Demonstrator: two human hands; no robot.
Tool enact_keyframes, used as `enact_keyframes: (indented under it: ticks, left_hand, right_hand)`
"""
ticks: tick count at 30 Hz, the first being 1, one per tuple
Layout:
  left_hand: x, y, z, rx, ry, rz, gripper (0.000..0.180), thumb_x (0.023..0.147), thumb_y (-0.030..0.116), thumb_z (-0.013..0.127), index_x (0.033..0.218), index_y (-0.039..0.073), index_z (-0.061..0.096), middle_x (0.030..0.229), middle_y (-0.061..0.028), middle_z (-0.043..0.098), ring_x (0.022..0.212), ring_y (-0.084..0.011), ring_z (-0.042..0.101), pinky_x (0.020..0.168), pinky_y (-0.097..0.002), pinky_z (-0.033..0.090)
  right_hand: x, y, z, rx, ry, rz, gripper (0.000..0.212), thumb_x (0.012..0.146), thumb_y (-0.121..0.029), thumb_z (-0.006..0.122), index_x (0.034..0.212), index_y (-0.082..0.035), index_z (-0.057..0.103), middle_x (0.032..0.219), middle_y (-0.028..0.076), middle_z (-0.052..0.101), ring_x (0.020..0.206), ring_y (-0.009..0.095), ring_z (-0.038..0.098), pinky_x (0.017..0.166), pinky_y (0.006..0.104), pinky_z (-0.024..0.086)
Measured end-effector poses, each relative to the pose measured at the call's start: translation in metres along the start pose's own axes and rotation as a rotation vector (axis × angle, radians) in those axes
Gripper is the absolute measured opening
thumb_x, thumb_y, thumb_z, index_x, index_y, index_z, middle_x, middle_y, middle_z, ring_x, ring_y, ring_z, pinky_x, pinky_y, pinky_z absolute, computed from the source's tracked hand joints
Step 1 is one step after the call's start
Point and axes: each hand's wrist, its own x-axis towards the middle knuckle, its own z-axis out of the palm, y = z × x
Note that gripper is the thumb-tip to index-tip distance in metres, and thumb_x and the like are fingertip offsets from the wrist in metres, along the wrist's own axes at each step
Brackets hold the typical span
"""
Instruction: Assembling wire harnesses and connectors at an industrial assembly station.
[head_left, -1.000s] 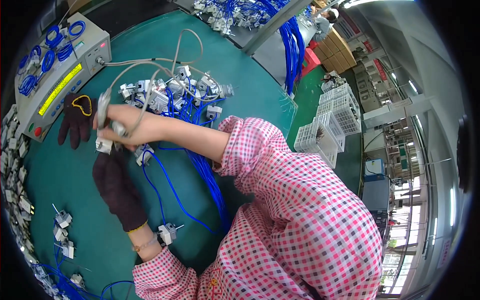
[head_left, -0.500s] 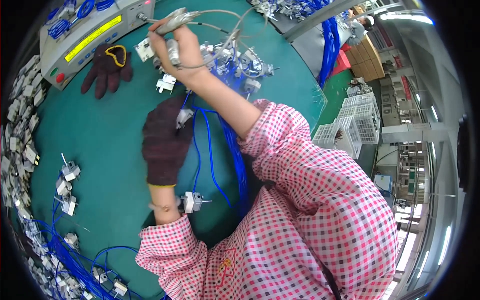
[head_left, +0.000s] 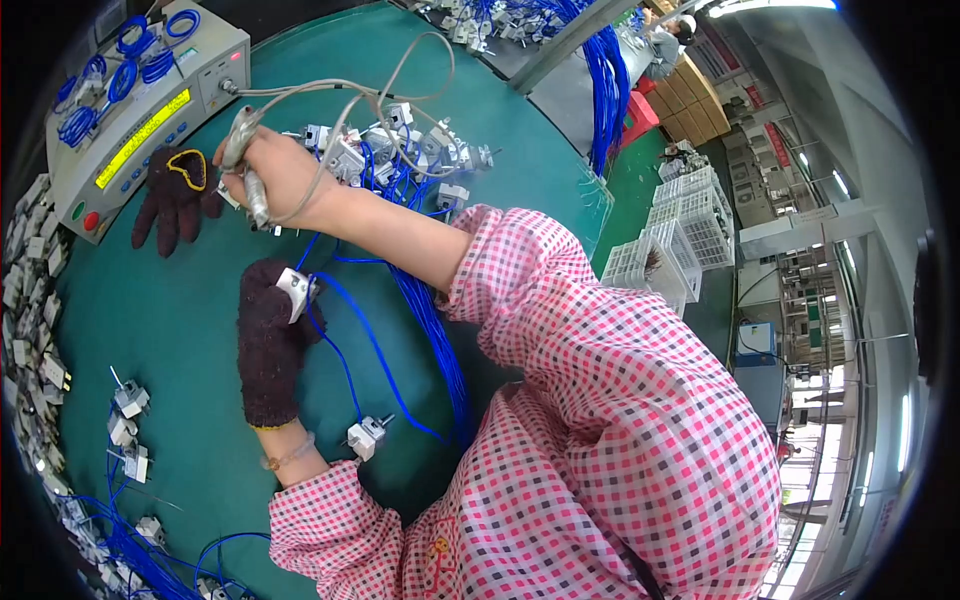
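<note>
My left hand (head_left: 268, 345), in a dark knitted glove, is closed around a small white plug-like block (head_left: 297, 292) with blue wire. Bare, my right hand (head_left: 285, 175) is wrapped round two metal test clips: one clip (head_left: 240, 138) sticks out above the fingers and the other clip (head_left: 256, 200) below. Grey cables (head_left: 320, 88) run from the clips to a bench tester (head_left: 155, 120) with a lit yellow display. Behind my right wrist lies a heap of wired grey-white blocks (head_left: 430, 150). Another block (head_left: 367, 437) rests right of my left wrist.
A spare dark glove (head_left: 172, 205) lies before the tester. Many loose blocks (head_left: 35, 300) line the table's left edge, with a blue wire bundle (head_left: 130, 545) at lower left. White crates (head_left: 690, 220) stand on the floor at right. A person (head_left: 668, 48) is far off.
The view has shifted. My right hand has come slightly left and nearer, still with the clips. The block in my left glove has turned, and its white face shows now.
</note>
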Motion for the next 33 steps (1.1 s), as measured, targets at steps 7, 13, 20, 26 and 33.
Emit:
enact_keyframes:
  ticks: [7,13,20,26,33]
  left_hand:
    - [0.002,0.002,0.015,0.094,0.205,0.089,0.041,0.078,0.008,0.063,0.117,0.009,0.051,0.085,-0.0026,0.054,0.064,-0.0121,0.052,0.057,-0.0240,0.044]
    - [0.000,0.004,0.011,0.018,0.135,0.094,0.039,0.087,0.021,0.056,0.123,0.009,0.047,0.080,-0.0003,0.050,0.065,-0.0084,0.047,0.058,-0.0214,0.041]
    - [0.006,0.004,0.003,-0.071,0.096,0.118,0.043,0.079,0.015,0.059,0.119,0.002,0.054,0.086,-0.0056,0.059,0.062,-0.0102,0.050,0.052,-0.0216,0.040]
    - [-0.002,0.000,-0.029,0.021,0.037,0.016,0.049,0.082,0.008,0.061,0.127,0.000,0.045,0.097,-0.0122,0.064,0.071,-0.0133,0.056,0.060,-0.0251,0.045]
    - [-0.005,0.020,-0.015,0.044,0.110,-0.058,0.048,0.081,0.008,0.062,0.126,0.001,0.047,0.090,-0.0104,0.064,0.069,-0.0129,0.056,0.059,-0.0241,0.044]
  right_hand:
    - [-0.002,0.004,0.003,-0.257,-0.077,0.146,0.023,0.076,-0.012,0.062,0.096,-0.002,0.056,0.095,0.019,0.055,0.083,0.036,0.059,0.072,0.0392,0.050]
    - [0.010,-0.004,-0.007,0.184,0.091,-0.107,0.022,0.080,-0.014,0.063,0.099,-0.004,0.056,0.099,0.011,0.057,0.086,0.025,0.061,0.076,0.0340,0.049]
    - [0.004,-0.036,-0.044,1.121,-0.301,0.434,0.035,0.076,-0.015,0.060,0.107,-0.001,0.050,0.084,0.014,0.057,0.045,0.016,0.052,0.040,0.0248,0.041]
    - [0.001,-0.046,-0.052,1.088,-0.554,0.466,0.037,0.068,-0.009,0.058,0.100,0.007,0.047,0.085,0.018,0.057,0.046,0.017,0.056,0.041,0.0237,0.043]
    - [0.002,-0.034,-0.058,1.322,-0.656,0.366,0.035,0.069,-0.004,0.058,0.101,0.008,0.053,0.081,0.015,0.058,0.052,0.015,0.058,0.041,0.0227,0.047]
